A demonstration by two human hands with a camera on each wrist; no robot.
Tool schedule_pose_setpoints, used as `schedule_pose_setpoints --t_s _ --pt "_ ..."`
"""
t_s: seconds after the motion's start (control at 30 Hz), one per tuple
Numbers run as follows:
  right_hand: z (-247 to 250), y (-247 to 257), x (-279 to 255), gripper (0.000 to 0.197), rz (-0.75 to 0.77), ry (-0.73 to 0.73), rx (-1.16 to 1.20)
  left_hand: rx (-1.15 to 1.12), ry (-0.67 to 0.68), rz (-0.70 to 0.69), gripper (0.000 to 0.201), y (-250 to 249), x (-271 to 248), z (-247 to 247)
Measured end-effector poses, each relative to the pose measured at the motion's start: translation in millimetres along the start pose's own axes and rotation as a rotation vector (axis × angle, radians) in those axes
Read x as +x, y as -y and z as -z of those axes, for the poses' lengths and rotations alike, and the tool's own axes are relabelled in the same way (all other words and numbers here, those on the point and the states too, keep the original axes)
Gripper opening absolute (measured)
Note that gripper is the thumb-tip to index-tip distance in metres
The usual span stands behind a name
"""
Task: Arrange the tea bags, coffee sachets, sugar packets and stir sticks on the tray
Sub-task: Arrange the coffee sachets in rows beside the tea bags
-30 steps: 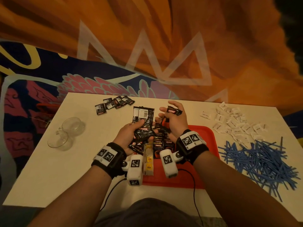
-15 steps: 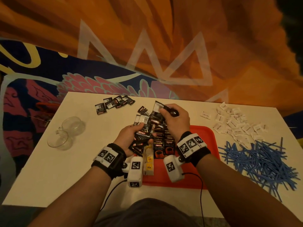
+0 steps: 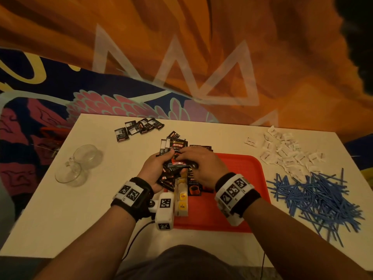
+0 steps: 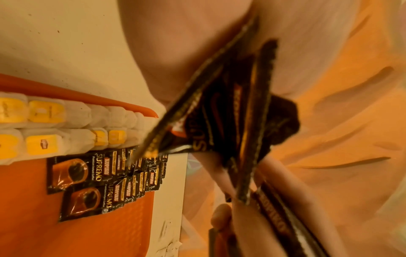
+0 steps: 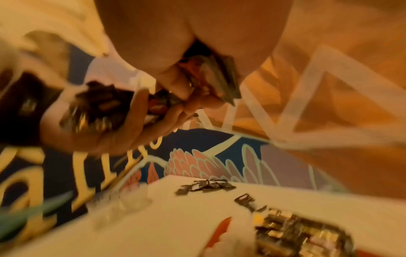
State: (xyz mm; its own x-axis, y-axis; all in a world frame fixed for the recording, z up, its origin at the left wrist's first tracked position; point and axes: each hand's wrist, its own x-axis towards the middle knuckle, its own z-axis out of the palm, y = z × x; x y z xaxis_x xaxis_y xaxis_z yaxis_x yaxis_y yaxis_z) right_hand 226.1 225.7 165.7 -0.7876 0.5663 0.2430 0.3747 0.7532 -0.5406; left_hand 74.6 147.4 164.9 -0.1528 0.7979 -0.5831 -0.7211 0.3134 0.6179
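Observation:
My left hand (image 3: pixel 155 168) grips a bunch of black coffee sachets (image 3: pixel 174 160) above the red tray's (image 3: pixel 242 164) left far corner. My right hand (image 3: pixel 198 165) lies over the same bunch and pinches sachets (image 5: pixel 219 76) from it. On the tray lie two rows of tea bags (image 4: pixel 44 125) with yellow tags and overlapping rows of coffee sachets (image 4: pixel 94 182). White sugar packets (image 3: pixel 286 152) lie scattered at the table's far right. Blue stir sticks (image 3: pixel 314 197) are heaped to the right of the tray.
A further row of black sachets (image 3: pixel 139 128) lies near the far edge of the white table (image 3: pixel 60 209). Two clear glass cups (image 3: pixel 80 164) lie on their sides at the left. A cable (image 3: pixel 137 237) hangs by the near edge.
My right hand came down and left from its raised position onto the bunch in my left hand. Both hands now meet on the sachets.

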Motion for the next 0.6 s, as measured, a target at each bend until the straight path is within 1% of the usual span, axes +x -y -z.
schedule_pose_setpoints --t_s 0.03,0.07,0.13,0.17,0.2,0.23,0.27,0.3,0.37,0.4,0.5,0.53,0.6 --pt "2.3 2.5 0.5 0.037 -0.136 -0.010 0.158 0.008 -0.008 -0.014 0.026 0.0 -0.1 0.3" --pt "3.4 3.5 1.7 0.032 -0.262 -0.070 0.304 0.018 -0.011 -0.023 0.028 -0.2 -0.1 0.2" --pt "3.3 2.8 7.2 0.006 -0.506 -0.228 0.530 0.050 -0.014 -0.037 0.032 0.2 -1.1 -1.2" --pt "2.6 3.2 10.8 0.021 -0.614 -0.258 0.627 0.063 -0.012 -0.047 0.034 1.0 -1.7 -2.4" --pt "1.2 2.5 12.8 0.036 -0.700 -0.243 0.728 0.068 -0.007 -0.056 0.035 2.0 -2.0 -3.4" --pt "-0.5 3.8 14.5 0.043 -0.764 -0.211 0.823 0.067 0.001 -0.063 0.036 2.7 -2.2 -4.6" --pt "-4.9 0.7 15.6 0.044 -0.769 -0.191 0.903 0.061 0.015 -0.068 0.036 2.9 -2.4 -5.7" --pt "-7.5 0.5 16.8 0.041 -0.763 -0.185 0.976 0.057 0.028 -0.071 0.034 2.9 -2.6 -6.5" --pt "-10.8 -2.9 18.7 0.036 -0.798 -0.210 1.094 0.057 0.040 -0.071 0.031 2.0 -2.9 -7.1" --pt "-12.1 -4.2 19.4 0.037 -0.837 -0.218 1.136 0.057 0.035 -0.071 0.031 0.7 -2.8 -7.5" --pt "-12.6 -3.2 18.0 0.046 -0.928 -0.171 1.243 0.044 0.032 -0.056 0.030 -2.9 -3.5 -9.5" --pt "-11.7 -1.7 17.6 0.042 -0.928 -0.154 1.284 0.027 0.035 -0.037 0.028 -3.7 -4.1 -9.9" --pt "-9.9 -0.8 17.0 0.027 -0.901 -0.162 1.337 -0.041 0.031 0.016 0.026 -4.4 -5.6 -10.3"
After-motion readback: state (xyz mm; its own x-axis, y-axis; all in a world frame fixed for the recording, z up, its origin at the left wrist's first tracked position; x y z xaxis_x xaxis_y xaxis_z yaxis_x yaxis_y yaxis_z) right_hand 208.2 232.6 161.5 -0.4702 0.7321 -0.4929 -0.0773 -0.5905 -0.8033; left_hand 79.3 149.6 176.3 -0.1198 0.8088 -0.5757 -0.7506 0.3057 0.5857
